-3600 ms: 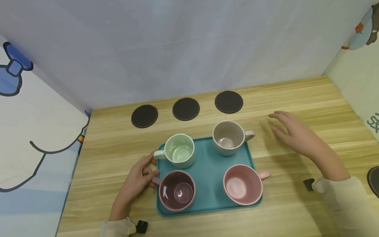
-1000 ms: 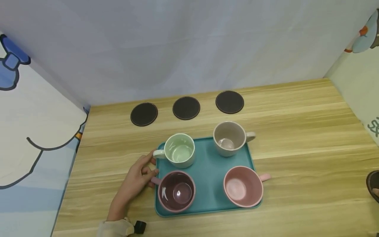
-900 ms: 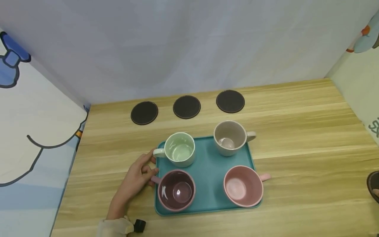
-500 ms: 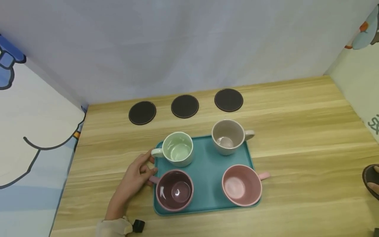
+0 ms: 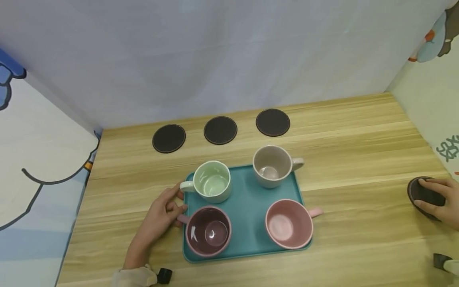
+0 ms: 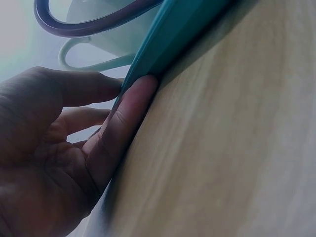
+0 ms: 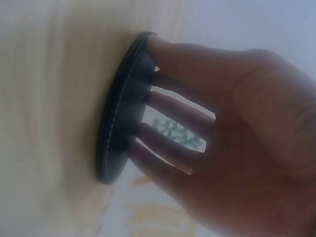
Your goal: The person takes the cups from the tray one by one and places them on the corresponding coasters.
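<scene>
My left hand point(image 5: 157, 213) pinches the left rim of a teal tray point(image 5: 247, 211). In the left wrist view, the thumb lies on the rim and a finger presses from below its edge. A pale green mug point(image 5: 213, 184), a purple mug point(image 5: 208, 233), a grey-beige mug point(image 5: 271, 165) and a pink mug point(image 5: 288, 225) stand upright on the tray. At far right my right hand point(image 5: 442, 199) holds a round black coaster point(image 7: 121, 118), thumb at its edge and fingers spread over its face. Whether the coaster touches the table cannot be told.
Behind the tray, three black coasters point(image 5: 169, 138) point(image 5: 220, 130) point(image 5: 273, 122) lie in a row on the wooden table point(image 5: 358, 159). A pale cloth wall point(image 5: 229, 52) rises behind them. Printed panels point(image 5: 46, 131) border the sides.
My right hand was over the table right of the tray, then mostly out of view at far right. It has now come in leftward and forward with the black coaster. Left hand, tray and mugs keep their places.
</scene>
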`<state>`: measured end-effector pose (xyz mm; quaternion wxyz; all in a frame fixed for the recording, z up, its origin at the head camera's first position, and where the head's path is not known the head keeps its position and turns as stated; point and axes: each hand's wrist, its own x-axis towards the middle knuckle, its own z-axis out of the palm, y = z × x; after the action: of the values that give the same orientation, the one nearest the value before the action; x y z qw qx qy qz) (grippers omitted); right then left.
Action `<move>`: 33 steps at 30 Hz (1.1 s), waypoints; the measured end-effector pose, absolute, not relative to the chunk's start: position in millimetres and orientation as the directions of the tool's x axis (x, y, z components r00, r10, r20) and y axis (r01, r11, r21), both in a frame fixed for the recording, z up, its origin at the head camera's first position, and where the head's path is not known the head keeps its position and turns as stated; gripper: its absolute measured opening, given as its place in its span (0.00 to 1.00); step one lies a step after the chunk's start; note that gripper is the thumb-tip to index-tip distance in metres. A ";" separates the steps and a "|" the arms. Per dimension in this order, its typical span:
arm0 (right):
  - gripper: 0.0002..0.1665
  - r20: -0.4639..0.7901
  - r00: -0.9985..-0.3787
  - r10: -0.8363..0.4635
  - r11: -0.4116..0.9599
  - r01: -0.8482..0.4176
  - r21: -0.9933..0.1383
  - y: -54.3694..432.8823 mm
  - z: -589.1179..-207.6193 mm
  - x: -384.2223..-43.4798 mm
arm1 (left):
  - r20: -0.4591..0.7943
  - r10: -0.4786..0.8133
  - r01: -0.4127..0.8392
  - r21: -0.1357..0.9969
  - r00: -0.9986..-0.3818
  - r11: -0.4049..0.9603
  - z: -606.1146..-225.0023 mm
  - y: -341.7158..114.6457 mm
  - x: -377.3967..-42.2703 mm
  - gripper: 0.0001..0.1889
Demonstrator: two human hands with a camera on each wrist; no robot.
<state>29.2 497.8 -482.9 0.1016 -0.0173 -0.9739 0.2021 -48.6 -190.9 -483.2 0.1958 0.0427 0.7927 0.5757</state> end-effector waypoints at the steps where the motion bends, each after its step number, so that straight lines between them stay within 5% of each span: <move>1: 0.42 0.161 -0.985 0.063 0.926 -0.002 -0.377 494.1 -477.6 23.5 | -0.264 0.292 -0.161 0.929 -0.919 0.332 -483.1 -191.0 -48.5 0.39; 8: 0.33 -0.047 -0.999 0.006 0.972 0.017 -0.235 476.5 -450.9 -12.2 | -0.272 0.292 -0.170 0.929 -0.917 0.330 -483.0 -189.7 -49.2 0.39; 22: 0.38 -0.257 -0.964 -0.065 0.957 0.013 -0.290 453.2 -436.6 -84.9 | -0.274 0.292 -0.169 0.926 -0.916 0.337 -486.4 -191.1 -48.5 0.39; 33: 0.39 -0.290 -0.952 -0.099 0.952 -0.005 -0.307 437.7 -431.6 -122.1 | -0.269 0.290 -0.165 0.927 -0.918 0.338 -486.9 -190.6 -48.0 0.39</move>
<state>-122.1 437.7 -431.6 -0.1529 0.0267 -0.9759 0.1532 -48.0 -190.6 -486.9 0.1980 0.0395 0.7936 0.5739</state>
